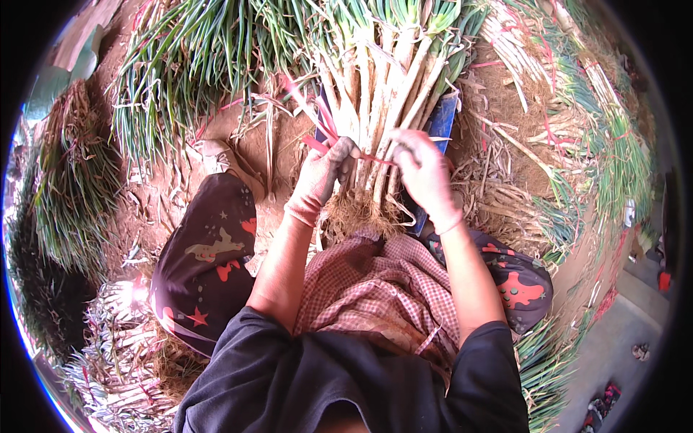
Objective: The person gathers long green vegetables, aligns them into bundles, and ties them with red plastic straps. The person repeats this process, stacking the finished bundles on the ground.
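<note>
A bunch of long green onions (373, 108) lies before me, roots towards my lap and green tops away. Under it shows the edge of a blue board or tray (443, 122). My left hand (329, 165), in a light work glove with greyish fingers, is closed on a red plastic tie (315, 122) at the left of the white stalks. One part of the tie runs across the stalks, just above the roots. At its other end is my right hand (419, 165), gloved too and slightly blurred, with its fingers bent at the tie.
Heaped green onions (211, 70) lie beyond at the left, with another pile (78, 178) at the far left. Tied bundles (612, 103) and loose stalks (509, 216) are on the right. More bundles (119, 357) lie behind my left knee. Dry leaves litter the soil.
</note>
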A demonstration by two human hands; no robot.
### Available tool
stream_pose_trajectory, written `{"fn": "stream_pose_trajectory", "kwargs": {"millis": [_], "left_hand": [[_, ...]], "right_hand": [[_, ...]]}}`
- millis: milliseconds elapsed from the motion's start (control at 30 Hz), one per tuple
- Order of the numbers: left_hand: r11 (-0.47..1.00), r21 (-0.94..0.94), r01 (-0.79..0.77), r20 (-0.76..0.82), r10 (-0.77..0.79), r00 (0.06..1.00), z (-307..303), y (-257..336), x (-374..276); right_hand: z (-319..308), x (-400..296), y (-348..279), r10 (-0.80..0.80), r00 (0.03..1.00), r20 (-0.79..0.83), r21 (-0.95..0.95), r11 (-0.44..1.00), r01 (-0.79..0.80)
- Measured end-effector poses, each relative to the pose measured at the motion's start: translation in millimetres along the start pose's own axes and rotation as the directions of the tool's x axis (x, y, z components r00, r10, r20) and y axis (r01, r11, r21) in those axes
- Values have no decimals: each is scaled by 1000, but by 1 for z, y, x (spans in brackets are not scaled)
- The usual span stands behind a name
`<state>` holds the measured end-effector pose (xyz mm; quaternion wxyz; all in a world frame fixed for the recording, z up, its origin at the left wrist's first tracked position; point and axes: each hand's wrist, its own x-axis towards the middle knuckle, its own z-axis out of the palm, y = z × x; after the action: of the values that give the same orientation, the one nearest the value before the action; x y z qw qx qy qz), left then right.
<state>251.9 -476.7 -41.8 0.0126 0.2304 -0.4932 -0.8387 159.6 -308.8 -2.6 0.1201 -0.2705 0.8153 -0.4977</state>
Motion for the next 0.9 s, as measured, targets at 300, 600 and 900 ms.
{"fn": "stream_pose_trajectory", "kwargs": {"millis": [300,600,900], "left_hand": [[991,-134,16,-200,-43,979,-13,7,6],[997,-19,-78,-9,78,997,1,36,-5],[976,-189,-107,-219,64,974,4,37,-3]], "right_hand": [[55,5,24,355,934,37,384,858,-341],[67,5,10,62,991,115,-386,922,-12],[72,15,14,147,988,45,-358,926,-122]]}}
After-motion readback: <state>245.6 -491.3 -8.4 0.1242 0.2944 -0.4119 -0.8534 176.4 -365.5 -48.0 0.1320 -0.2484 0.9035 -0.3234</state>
